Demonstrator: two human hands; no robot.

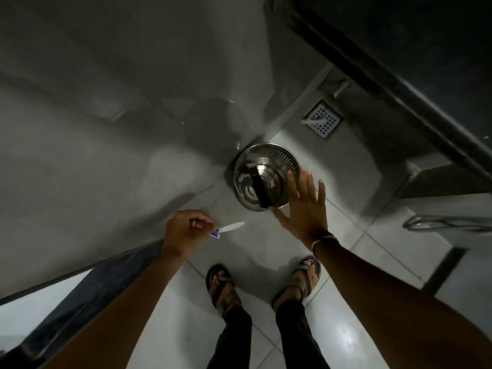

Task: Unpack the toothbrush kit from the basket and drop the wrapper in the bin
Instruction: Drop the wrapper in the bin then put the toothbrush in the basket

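— Where was the kit?
— In the left hand [183, 230], fingers clamped on the toothbrush [232, 227] and a small tube [215, 233].
— And the right hand [303, 209]?
— Spread flat, empty, over the steel bin [266, 174] on the floor [346, 262]. I couldn't make out a wrapper.

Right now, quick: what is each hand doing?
Left hand: closed on the toothbrush and small toothpaste tube.
Right hand: open, empty, fingers spread beside the bin.
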